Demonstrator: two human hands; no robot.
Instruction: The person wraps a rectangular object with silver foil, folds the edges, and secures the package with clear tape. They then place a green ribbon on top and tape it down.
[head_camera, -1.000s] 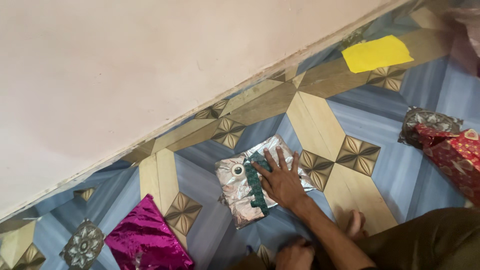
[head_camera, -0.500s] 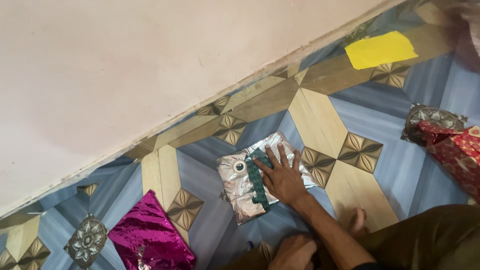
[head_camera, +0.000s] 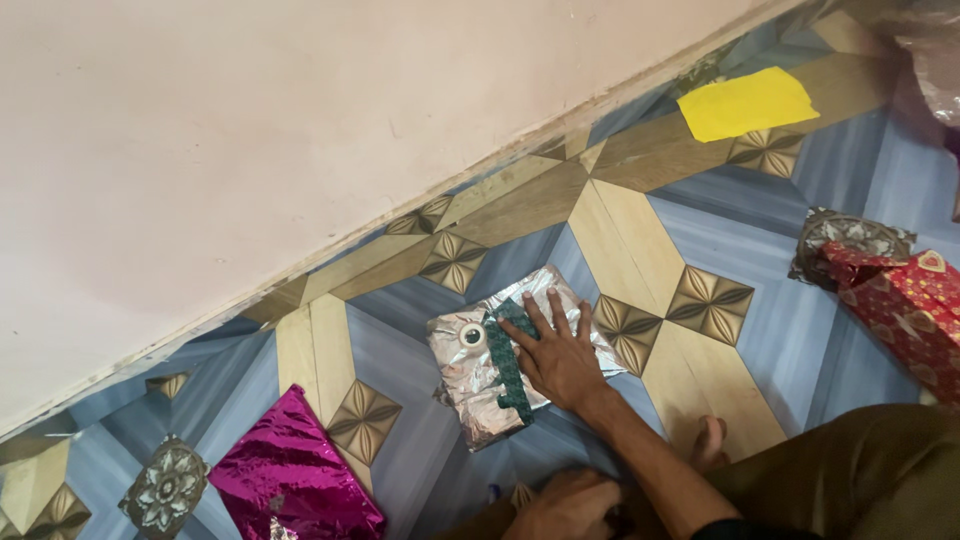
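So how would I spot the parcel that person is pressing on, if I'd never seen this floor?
Start at the pale wall and drop to the patterned floor just below it. Near the middle lies the silver foil parcel, with the right hand flat on it. Unlike the magenta parcel and the red one, it is silver, with a green ribbon across it.

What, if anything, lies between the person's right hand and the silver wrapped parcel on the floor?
Nothing visible. The right hand lies flat on the silver parcel, its thumb side against the green ribbon across it.
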